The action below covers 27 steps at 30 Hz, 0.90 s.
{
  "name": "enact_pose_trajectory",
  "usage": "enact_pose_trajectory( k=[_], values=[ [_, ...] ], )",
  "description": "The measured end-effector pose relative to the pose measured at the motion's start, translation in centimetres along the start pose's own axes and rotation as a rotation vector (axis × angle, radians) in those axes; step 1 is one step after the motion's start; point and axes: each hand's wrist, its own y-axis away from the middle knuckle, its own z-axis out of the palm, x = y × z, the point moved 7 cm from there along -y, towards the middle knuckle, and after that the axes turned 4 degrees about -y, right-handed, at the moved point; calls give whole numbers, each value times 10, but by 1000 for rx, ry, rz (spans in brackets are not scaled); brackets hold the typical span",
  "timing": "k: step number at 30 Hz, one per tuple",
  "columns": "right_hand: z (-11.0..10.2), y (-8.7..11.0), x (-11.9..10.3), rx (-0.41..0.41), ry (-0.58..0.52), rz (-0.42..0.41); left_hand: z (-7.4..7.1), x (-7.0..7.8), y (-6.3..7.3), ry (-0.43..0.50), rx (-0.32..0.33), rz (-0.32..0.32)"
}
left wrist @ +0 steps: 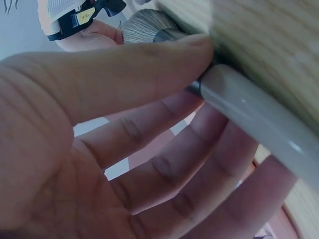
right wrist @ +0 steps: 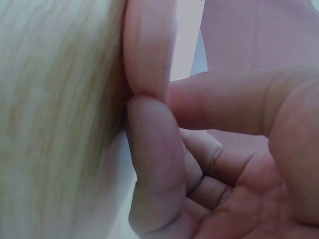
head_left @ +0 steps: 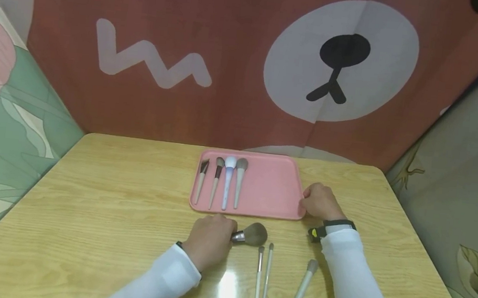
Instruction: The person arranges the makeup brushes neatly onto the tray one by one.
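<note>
My left hand (head_left: pixel 211 240) pinches a large fluffy makeup brush (head_left: pixel 255 234) just in front of the tray, its bristles pointing right. In the left wrist view the thumb and fingers meet near the dark ferrule, and the pale handle (left wrist: pixel 259 112) runs low along the table. My right hand (head_left: pixel 322 202) grips the right edge of a pink tray (head_left: pixel 272 186); in the right wrist view thumb and forefinger pinch its rim (right wrist: pixel 152 50). Side by side on the tray's left half lie several brushes, among them a white-tipped brush (head_left: pixel 227 181) and a grey-headed brush (head_left: pixel 239 182).
Nearer me on the wooden table (head_left: pixel 100 203) lie two thin brushes, a flat-tipped brush (head_left: pixel 259 275) and a small-tipped brush (head_left: pixel 267 276), and a thicker brush (head_left: pixel 303 285) slanting beside my right forearm. A printed bear curtain (head_left: pixel 225 109) hangs behind the table.
</note>
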Motion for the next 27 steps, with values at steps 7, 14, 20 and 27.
enact_pose_trajectory(
  k=[7, 14, 20, 27],
  values=[
    [0, -1, 0, 8, 7, -8, 1, 0, 0, -17, 11, 5],
    [0, -2, 1, 3, 1, 10, 0, 0, 0, -27, 16, 8],
    [0, -2, 1, 11, 6, -1, 0, 1, 0, -37, 14, 11],
    [1, -2, 1, 9, 1, 5, -1, 3, 0, -37, 18, 15]
  ],
)
